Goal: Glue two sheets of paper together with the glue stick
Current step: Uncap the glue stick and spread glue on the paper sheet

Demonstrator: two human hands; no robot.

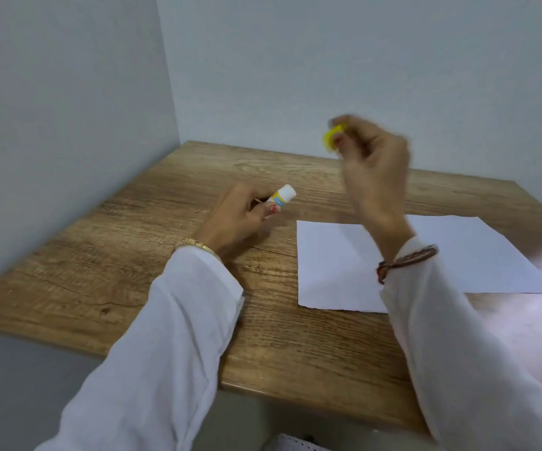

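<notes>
Since small yellow plastic cap (334, 137) is pinched in raised right hand (372, 157), white glue stick tube (283, 195), gripped by left hand (235, 219), is uncapped; white paper sheets (338, 255), below right hand, judged not yet glued or joined.

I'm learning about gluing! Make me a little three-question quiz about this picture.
1. True or false: the glue stick is lying flat on the paper.
2. Which hand holds the yellow cap? A) left hand B) right hand
3. Fill in: the paper lies on the wooden ____.

Key
1. False: the left hand grips it above the table, beside the paper.
2. B: the right hand pinches the cap, raised above the table.
3. table
</notes>
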